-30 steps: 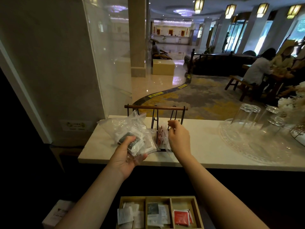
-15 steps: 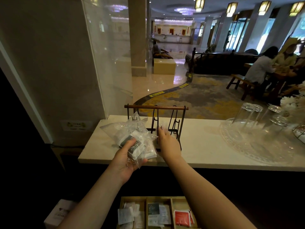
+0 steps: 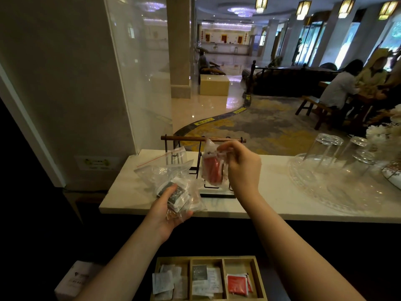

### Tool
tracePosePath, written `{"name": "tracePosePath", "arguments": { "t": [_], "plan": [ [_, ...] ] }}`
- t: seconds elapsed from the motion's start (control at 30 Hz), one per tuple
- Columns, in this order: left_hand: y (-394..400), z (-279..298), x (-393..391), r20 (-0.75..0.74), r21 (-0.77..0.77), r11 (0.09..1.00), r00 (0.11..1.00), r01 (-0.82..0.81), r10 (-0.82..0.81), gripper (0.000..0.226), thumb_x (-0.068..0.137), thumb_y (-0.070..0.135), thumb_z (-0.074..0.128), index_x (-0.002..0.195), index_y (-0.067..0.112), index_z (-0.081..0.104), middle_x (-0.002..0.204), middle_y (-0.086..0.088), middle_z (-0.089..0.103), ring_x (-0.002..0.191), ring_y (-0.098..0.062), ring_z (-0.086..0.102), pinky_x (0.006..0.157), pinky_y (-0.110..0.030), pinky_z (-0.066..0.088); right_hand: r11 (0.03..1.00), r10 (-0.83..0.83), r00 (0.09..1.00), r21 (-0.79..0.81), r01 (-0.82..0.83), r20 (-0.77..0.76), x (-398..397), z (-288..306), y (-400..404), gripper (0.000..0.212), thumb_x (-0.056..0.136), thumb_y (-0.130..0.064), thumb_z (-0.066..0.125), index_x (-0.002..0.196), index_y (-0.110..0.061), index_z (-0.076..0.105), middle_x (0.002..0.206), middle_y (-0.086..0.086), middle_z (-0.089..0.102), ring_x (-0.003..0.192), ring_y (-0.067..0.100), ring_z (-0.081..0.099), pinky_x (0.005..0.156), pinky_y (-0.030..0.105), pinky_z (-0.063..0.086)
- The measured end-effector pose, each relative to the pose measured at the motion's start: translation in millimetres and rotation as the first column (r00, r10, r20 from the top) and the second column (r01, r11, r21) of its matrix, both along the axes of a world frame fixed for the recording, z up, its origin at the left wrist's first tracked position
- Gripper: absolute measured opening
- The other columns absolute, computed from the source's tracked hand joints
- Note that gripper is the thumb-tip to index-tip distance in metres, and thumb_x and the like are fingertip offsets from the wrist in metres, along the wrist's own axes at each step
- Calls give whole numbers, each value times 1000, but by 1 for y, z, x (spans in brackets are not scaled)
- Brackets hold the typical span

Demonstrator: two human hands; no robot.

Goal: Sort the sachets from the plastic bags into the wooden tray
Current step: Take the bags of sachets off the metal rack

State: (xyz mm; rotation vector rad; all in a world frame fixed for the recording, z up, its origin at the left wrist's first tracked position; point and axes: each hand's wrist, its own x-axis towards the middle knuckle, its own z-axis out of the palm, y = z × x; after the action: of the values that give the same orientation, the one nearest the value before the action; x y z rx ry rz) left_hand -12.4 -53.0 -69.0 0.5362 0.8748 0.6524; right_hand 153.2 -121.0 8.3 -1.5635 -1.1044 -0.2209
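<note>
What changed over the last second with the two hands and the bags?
The right hand dipped to the counter, took hold of a small bag of red sachets and lifted it up by its top. The left hand kept holding its bag of mixed sachets. The wooden tray stayed unchanged.

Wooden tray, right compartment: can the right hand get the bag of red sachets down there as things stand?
Probably yes. The right hand holds the red sachet bag up over the counter, and nothing covers the wooden tray below; its right compartment lies beside that forearm.

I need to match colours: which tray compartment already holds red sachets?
The rightmost compartment of the wooden tray holds the red sachets; the other two hold white and dark ones.
</note>
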Motion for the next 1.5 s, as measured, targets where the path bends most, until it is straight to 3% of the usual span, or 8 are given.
{"name": "tracePosePath", "arguments": {
  "t": [0.1, 0.27, 0.43, 0.57, 0.7, 1.03, 1.33, 1.5],
  "plan": [
    [-2, -6, 1, 11, -16, 1000, 1000, 23, -23, 37, 79, 43, 68, 100, 12, 66, 69, -9, 76, 58, -23, 72, 51, -37, 60, 979, 169, 952, 152, -133, -256, -11, 17, -12, 41, 84, 1, 45, 67, -32, 63, 71, -13, 68, 71, 8, 62, 63, 31, 49],
    [-11, -8, 2, 113, -52, 986, 982, 157, -150, 61, 80, 61, 56, 113, 11, 68, 98, -12, 74, 79, -26, 70, 52, -34, 58, 911, 401, 633, 213, -354, -663, -28, 8, -11, 46, 88, 7, 40, 61, -22, 63, 95, 6, 68, 81, 25, 69, 56, 37, 58],
    [-19, -5, -6, 211, 84, 973, 950, 216, -229, 78, 63, 83, 41, 98, 23, 77, 109, -13, 73, 96, -30, 71, 66, -40, 59, 966, 224, 906, -39, -254, -360, -46, -27, -8, 47, 83, 13, 45, 62, -23, 66, 87, -12, 63, 90, 4, 60, 84, 33, 51],
    [-21, -8, -23, 222, 124, 961, 938, 245, -268, 76, 60, 76, 58, 113, 22, 69, 118, -15, 69, 106, -32, 67, 74, -42, 59, 935, 281, 861, -83, -346, -424, -48, -35, -9, 33, 89, -14, 45, 73, -26, 71, 115, -11, 59, 111, -2, 51, 97, 31, 45],
    [-30, -2, -21, 201, 156, 958, 942, 239, -268, 58, 72, 45, 75, 122, 16, 64, 121, -14, 68, 110, -29, 65, 85, -46, 57, 906, 286, 937, -262, -333, -202, -64, -47, -15, 33, 84, -62, 38, 101, -42, 58, 137, -13, 38, 120, -3, 38, 85, 17, 37],
    [-78, -51, -43, -119, 128, 978, 981, 166, -151, 72, 49, 51, 77, 109, 12, 68, 94, -10, 77, 83, -24, 74, 64, -37, 58, 875, 300, 924, -317, -365, -236, -91, -124, -55, 42, 87, -61, 41, 122, -39, 48, 125, -12, 43, 112, 6, 51, 92, 35, 49],
    [-127, -120, -78, -251, 72, 994, 966, 80, -59, 59, 62, 55, 72, 106, 17, 70, 98, -8, 77, 90, -23, 73, 63, -32, 59, 813, 328, 900, -399, -423, -287, -121, -201, -91, 41, 90, -60, 38, 122, -37, 48, 124, -14, 43, 114, -3, 46, 89, 10, 38],
    [-155, -157, -97, -403, 31, 997, 914, 72, -53, 59, 59, 67, 67, 103, 28, 67, 92, -5, 77, 83, -26, 74, 63, -40, 59, 738, 347, 912, -536, -409, -218, -139, -245, -112, 39, 93, -56, 38, 125, -37, 48, 130, -16, 46, 123, -3, 39, 99, 16, 33]
  ]
}}
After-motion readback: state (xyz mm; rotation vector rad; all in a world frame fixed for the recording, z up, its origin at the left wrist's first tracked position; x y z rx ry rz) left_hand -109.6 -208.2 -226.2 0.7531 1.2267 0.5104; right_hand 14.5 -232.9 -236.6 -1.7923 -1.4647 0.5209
